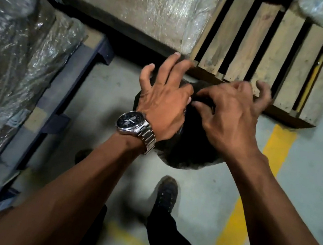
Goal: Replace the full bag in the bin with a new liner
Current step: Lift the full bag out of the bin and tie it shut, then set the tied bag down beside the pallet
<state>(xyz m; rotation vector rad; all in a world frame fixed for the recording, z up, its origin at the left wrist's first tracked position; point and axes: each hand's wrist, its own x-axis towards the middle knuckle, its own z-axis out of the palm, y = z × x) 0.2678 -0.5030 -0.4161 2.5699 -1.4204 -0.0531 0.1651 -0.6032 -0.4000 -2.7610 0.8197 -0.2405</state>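
Both hands are over the dark, rounded plastic bag (184, 158). The left hand (164, 106) pinches its top; the right hand (233, 115) has curled, spread fingers, and I cannot tell if they grip.

1. The bag (185, 156) sits on the floor (107, 86), just before the wooden pallet (267, 60).
2. The left hand (165, 104) and right hand (231, 115) lie side by side over the bag's top.
3. A wrapped load (12, 45) on a low pallet (61, 96) lies to the left.
4. A shoe (166, 193) stands on the floor nearer than the bag.
5. A floor line (239, 225) runs to the right of the shoe.
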